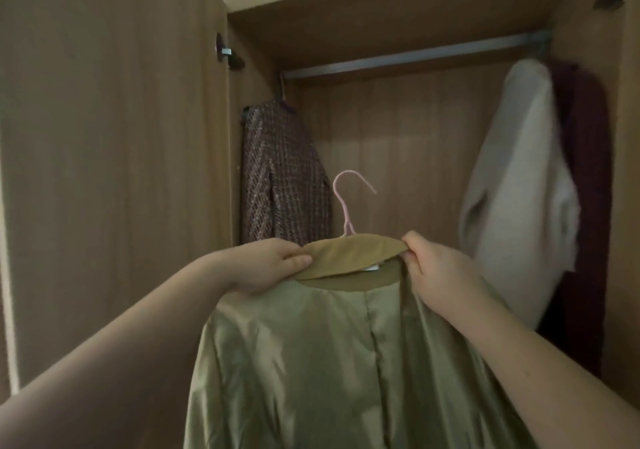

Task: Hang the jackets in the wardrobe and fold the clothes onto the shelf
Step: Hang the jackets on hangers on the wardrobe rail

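The left hand [277,265] is pinching one end of the tan collar [356,251] of the green jacket [311,362], and the right hand [440,268] is pinching the other end. The green jacket is hanging below both hands on a pink hanger [346,202]. A small white label [372,267] is peeking out between the hands, too small to read. Above the hands, the wardrobe rail [415,55] is holding a checked jacket [284,171] and a cream jacket [519,188].

Bare left hand [273,263] on bare forearm from 8 o'clock; bare right hand [441,270], bare forearm from 4 o'clock.
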Motion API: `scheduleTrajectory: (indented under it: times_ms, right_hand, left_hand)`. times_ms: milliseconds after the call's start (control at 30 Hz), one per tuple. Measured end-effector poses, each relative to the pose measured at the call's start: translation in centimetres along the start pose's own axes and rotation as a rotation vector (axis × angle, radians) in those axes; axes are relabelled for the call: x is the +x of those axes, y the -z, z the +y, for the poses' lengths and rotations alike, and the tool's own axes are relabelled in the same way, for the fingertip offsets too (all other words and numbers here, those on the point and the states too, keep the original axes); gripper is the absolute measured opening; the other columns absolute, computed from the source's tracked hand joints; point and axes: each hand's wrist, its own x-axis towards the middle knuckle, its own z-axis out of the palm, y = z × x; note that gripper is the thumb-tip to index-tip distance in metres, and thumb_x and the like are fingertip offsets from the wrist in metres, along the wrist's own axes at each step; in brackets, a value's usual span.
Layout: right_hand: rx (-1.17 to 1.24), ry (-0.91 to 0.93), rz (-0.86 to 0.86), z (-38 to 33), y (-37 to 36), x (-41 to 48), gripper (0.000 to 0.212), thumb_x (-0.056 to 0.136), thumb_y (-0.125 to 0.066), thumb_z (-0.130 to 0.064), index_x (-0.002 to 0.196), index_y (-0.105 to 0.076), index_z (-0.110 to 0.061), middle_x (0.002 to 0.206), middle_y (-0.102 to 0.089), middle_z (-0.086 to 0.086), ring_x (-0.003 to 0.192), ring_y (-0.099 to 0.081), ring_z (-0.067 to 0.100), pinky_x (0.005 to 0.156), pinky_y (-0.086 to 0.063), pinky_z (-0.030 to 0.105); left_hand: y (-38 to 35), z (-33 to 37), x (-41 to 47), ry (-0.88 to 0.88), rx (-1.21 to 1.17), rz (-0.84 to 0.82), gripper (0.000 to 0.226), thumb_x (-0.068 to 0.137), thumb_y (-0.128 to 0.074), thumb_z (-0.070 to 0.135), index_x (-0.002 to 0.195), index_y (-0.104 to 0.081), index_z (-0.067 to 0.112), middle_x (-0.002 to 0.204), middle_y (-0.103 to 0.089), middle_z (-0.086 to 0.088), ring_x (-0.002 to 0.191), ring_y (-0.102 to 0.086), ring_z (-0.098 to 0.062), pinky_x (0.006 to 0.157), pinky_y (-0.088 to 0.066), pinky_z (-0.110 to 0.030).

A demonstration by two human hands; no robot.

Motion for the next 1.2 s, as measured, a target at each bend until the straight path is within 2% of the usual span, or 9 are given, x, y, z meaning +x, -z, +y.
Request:
scheduleTrajectory:
  times_ms: [167, 300, 467, 533, 600, 667, 733, 933, 1200]
  right_hand:
    - [0.150, 0.132, 0.003, 0.2, -3.2, 3.7, 0.032, 0.091, -0.036, -0.054, 0.108, -0.051, -0.031, 0.098, -0.065, -0.007, 0.091, -0.062, 0.022, 0.071, -0.047, 0.036]
    - [0.146, 0.075, 0.202, 0.6, -6.5, 7.9, 0.038, 0.092, -0.031, -0.056, 0.093, -0.053, -0.026, 0.081, -0.060, -0.007, 0.080, -0.061, 0.022, 0.065, -0.049, 0.038]
    - [0.019, -0.034, 0.283, -0.1, -10.8, 13.6, 0.035, 0.093, -0.030, -0.052, 0.078, -0.043, -0.024, 0.074, -0.053, -0.002, 0.074, -0.058, 0.029, 0.059, -0.044, 0.039]
    - [-0.015, -0.085, 0.313, -0.9, -12.0, 15.4, 0.033, 0.093, -0.031, -0.050, 0.089, -0.052, -0.024, 0.086, -0.058, 0.000, 0.083, -0.059, 0.029, 0.067, -0.044, 0.040]
    - [-0.003, -0.125, 0.369, -1.9, -13.3, 17.0, 0.037, 0.093, -0.038, -0.046, 0.117, -0.056, -0.025, 0.115, -0.060, 0.001, 0.108, -0.056, 0.026, 0.087, -0.044, 0.045]
    - [0.074, -0.106, 0.396, -3.5, -14.8, 18.4, 0.049, 0.095, -0.040, -0.046, 0.140, -0.043, -0.026, 0.143, -0.048, 0.000, 0.131, -0.043, 0.024, 0.106, -0.038, 0.048]
    - [0.157, -0.051, 0.417, -5.0, -16.9, 20.1, 0.059, 0.094, -0.036, -0.048, 0.149, -0.034, -0.026, 0.155, -0.038, 0.000, 0.141, -0.033, 0.024, 0.112, -0.034, 0.050]
    - [0.286, -0.034, 0.466, -6.8, -23.6, 28.9, 0.072, 0.092, -0.032, -0.050, 0.156, -0.023, -0.018, 0.162, -0.024, 0.009, 0.149, -0.021, 0.031, 0.113, -0.031, 0.057]
    - [0.465, 0.061, 0.521, -7.2, -29.9, 44.2, 0.074, 0.091, -0.036, -0.050, 0.157, -0.022, -0.018, 0.164, -0.018, 0.007, 0.150, -0.018, 0.031, 0.115, -0.024, 0.055]
  left_hand:
    - [-1.1, -1.8, 3.2, 0.010, 0.079, 0.303, 0.026, 0.100, -0.048, 0.046, 0.098, -0.062, 0.024, 0.094, -0.067, 0.006, 0.090, -0.062, -0.018, 0.079, -0.048, -0.034]
    - [-0.4, -3.5, 5.3, 0.083, 0.387, 0.602, 0.034, 0.099, -0.039, 0.057, 0.089, -0.046, 0.025, 0.088, -0.066, 0.001, 0.086, -0.063, -0.029, 0.064, -0.044, -0.036]
    - [1.9, -5.4, 9.2, 0.132, 0.381, 0.703, 0.036, 0.099, -0.038, 0.058, 0.084, -0.045, 0.026, 0.090, -0.066, 0.001, 0.087, -0.065, -0.029, 0.061, -0.040, -0.035]
    - [2.9, -6.1, 10.8, 0.154, 0.385, 0.765, 0.036, 0.098, -0.039, 0.058, 0.084, -0.046, 0.025, 0.089, -0.066, 0.002, 0.087, -0.065, -0.030, 0.062, -0.042, -0.035]
    - [3.9, -6.7, 12.5, 0.180, 0.412, 0.822, 0.036, 0.097, -0.039, 0.059, 0.084, -0.046, 0.026, 0.087, -0.066, 0.002, 0.086, -0.065, -0.029, 0.063, -0.043, -0.034]
    - [4.9, -7.3, 14.2, 0.208, 0.450, 0.877, 0.038, 0.097, -0.038, 0.060, 0.083, -0.046, 0.026, 0.084, -0.065, 0.003, 0.084, -0.065, -0.026, 0.062, -0.044, -0.034]
    - [6.1, -8.0, 16.0, 0.228, 0.514, 0.941, 0.040, 0.096, -0.037, 0.061, 0.082, -0.046, 0.025, 0.078, -0.061, 0.004, 0.079, -0.064, -0.023, 0.060, -0.045, -0.033]
    - [10.4, -9.5, 21.9, 0.261, 0.692, 0.993, 0.041, 0.097, -0.037, 0.062, 0.082, -0.044, 0.025, 0.077, -0.059, 0.005, 0.078, -0.064, -0.023, 0.057, -0.041, -0.033]
    - [17.0, -11.7, 31.4, 0.383, 0.873, 1.025, 0.036, 0.096, -0.038, 0.061, 0.082, -0.047, 0.029, 0.078, -0.058, 0.007, 0.074, -0.061, -0.017, 0.063, -0.052, -0.032]
